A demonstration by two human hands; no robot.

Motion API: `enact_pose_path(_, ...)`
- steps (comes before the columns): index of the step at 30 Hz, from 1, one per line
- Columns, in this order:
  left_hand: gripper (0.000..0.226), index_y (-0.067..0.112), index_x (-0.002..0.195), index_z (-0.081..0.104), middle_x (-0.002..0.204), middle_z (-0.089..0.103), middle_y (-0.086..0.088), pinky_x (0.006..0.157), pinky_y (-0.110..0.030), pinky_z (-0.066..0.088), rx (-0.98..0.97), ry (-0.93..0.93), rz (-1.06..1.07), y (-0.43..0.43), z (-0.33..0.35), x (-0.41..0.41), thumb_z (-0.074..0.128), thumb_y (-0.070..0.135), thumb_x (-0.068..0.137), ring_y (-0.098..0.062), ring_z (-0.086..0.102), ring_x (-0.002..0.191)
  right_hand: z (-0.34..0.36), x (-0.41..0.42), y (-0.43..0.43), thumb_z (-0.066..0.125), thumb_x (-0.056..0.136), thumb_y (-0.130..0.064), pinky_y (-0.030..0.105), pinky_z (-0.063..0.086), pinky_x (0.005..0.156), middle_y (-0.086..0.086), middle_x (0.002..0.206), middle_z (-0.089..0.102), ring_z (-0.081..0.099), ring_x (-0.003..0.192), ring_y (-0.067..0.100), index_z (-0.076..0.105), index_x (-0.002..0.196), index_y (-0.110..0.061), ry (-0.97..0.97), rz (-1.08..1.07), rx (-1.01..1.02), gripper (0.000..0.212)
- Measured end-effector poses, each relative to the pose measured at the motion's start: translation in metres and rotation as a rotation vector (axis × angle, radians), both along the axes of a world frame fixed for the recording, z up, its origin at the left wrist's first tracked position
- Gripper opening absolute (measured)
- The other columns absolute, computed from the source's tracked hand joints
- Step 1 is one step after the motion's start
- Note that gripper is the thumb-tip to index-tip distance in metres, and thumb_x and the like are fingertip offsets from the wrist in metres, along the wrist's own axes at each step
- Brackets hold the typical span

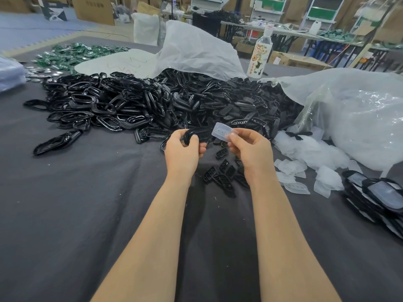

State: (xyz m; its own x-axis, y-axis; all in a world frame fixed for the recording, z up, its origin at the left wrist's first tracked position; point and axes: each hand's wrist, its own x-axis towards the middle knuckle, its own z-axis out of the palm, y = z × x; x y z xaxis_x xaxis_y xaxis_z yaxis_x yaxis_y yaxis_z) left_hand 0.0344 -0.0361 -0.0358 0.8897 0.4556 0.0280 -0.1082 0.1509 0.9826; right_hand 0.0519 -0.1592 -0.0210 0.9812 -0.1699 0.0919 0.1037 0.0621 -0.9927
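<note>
My left hand (184, 149) grips a glossy black plastic frame (197, 133), its fingers curled round the near end. My right hand (248, 147) pinches a small translucent white rubber pad (222, 132) with three dimples between thumb and fingers. The pad is held just right of the black frame, above the dark grey cloth (87, 203). Both hands hover in front of a large heap of black frames (113, 103) and flat black button plates (244, 105).
A few loose black button plates (222, 173) lie under my hands. Translucent pads (305, 153) spill from a clear bag (359, 118) at right. Stacked assembled pieces (375, 197) sit far right. A labelled bottle (260, 55) stands behind the heap; green parts (76, 54) lie far left.
</note>
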Motion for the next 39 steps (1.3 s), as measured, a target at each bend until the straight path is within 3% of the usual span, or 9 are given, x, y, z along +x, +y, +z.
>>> enact_pose_path(3, 0.029, 0.032, 0.083, 0.046, 0.073, 0.065, -0.001, 0.054, -0.014, 0.053, 0.006, 0.0, -0.008, 0.0, 0.0, 0.0, 0.05, 0.007, 0.097, 0.002, 0.061, 0.052, 0.001, 0.0, 0.0, 0.062, 0.088, -0.002, 0.012, 0.047, 0.056, -0.007, 0.065, 0.068, 0.059, 0.058, -0.002, 0.066, 0.082, -0.018, -0.013, -0.007, 0.002, 0.018)
enact_pose_path(7, 0.019, 0.026, 0.092, 0.052, 0.073, 0.067, -0.001, 0.056, -0.017, 0.054, 0.03, 0.012, -0.039, 0.0, -0.003, 0.002, 0.049, 0.008, 0.098, 0.001, 0.061, 0.052, 0.003, -0.001, 0.0, 0.06, 0.091, -0.004, 0.014, 0.049, 0.063, -0.008, 0.07, 0.067, 0.06, 0.066, 0.001, 0.068, 0.084, -0.02, -0.053, 0.025, 0.019, 0.019)
enact_pose_path(11, 0.014, 0.019, 0.107, 0.052, 0.073, 0.067, -0.003, 0.057, -0.017, 0.054, 0.04, -0.001, -0.092, -0.002, -0.003, 0.004, 0.044, 0.011, 0.1, -0.001, 0.063, 0.054, 0.002, -0.002, 0.004, 0.063, 0.089, -0.006, 0.017, 0.053, 0.068, -0.005, 0.074, 0.067, 0.061, 0.066, 0.001, 0.065, 0.084, -0.017, -0.129, 0.033, -0.122, 0.013)
enact_pose_path(14, 0.018, 0.023, 0.1, 0.053, 0.076, 0.068, -0.005, 0.055, -0.016, 0.052, 0.072, -0.028, -0.129, -0.004, -0.002, 0.003, 0.039, 0.012, 0.102, -0.003, 0.066, 0.056, 0.001, -0.002, 0.006, 0.065, 0.088, -0.008, 0.02, 0.053, 0.072, -0.006, 0.075, 0.066, 0.06, 0.067, -0.001, 0.063, 0.081, -0.02, -0.158, -0.002, -0.222, 0.014)
enact_pose_path(18, 0.02, 0.024, 0.1, 0.054, 0.081, 0.069, -0.003, 0.062, -0.02, 0.056, 0.113, -0.046, -0.168, -0.008, -0.001, 0.002, 0.037, 0.014, 0.103, -0.005, 0.067, 0.061, -0.002, -0.001, 0.009, 0.065, 0.087, -0.012, 0.012, 0.048, 0.068, -0.011, 0.072, 0.064, 0.058, 0.065, -0.004, 0.062, 0.076, -0.026, -0.204, -0.078, -0.279, 0.018)
enact_pose_path(25, 0.013, 0.013, 0.111, 0.054, 0.084, 0.071, -0.005, 0.07, -0.023, 0.058, 0.158, -0.083, -0.238, -0.008, -0.002, -0.001, 0.054, 0.013, 0.098, -0.006, 0.069, 0.067, -0.007, 0.0, 0.015, 0.064, 0.089, -0.013, 0.02, 0.049, 0.072, -0.012, 0.075, 0.063, 0.059, 0.072, 0.005, 0.063, 0.082, -0.019, -0.215, -0.153, -0.307, 0.009)
enact_pose_path(29, 0.013, 0.021, 0.099, 0.054, 0.078, 0.07, -0.002, 0.074, -0.029, 0.059, 0.177, -0.087, -0.239, -0.008, -0.001, -0.002, 0.053, 0.009, 0.097, -0.01, 0.07, 0.066, -0.009, 0.0, 0.016, 0.064, 0.088, -0.015, 0.015, 0.046, 0.069, -0.004, 0.08, 0.064, 0.058, 0.074, 0.009, 0.062, 0.082, -0.021, -0.228, -0.176, -0.37, 0.009)
enact_pose_path(34, 0.014, 0.022, 0.1, 0.054, 0.079, 0.071, -0.001, 0.069, -0.023, 0.058, 0.152, -0.081, -0.237, -0.008, -0.002, -0.001, 0.051, 0.008, 0.098, -0.008, 0.071, 0.067, -0.009, 0.001, 0.013, 0.066, 0.087, -0.015, 0.018, 0.048, 0.075, -0.005, 0.084, 0.064, 0.062, 0.082, 0.011, 0.056, 0.094, -0.02, -0.147, -0.143, -0.252, 0.013)
enact_pose_path(39, 0.013, 0.015, 0.108, 0.054, 0.077, 0.07, 0.001, 0.06, -0.017, 0.054, 0.082, -0.069, -0.232, -0.007, -0.001, -0.001, 0.049, 0.007, 0.099, -0.005, 0.07, 0.064, -0.008, 0.004, 0.01, 0.067, 0.088, -0.015, 0.04, 0.056, 0.085, 0.009, 0.097, 0.07, 0.068, 0.094, 0.029, 0.062, 0.103, -0.014, -0.012, 0.007, -0.112, 0.016)
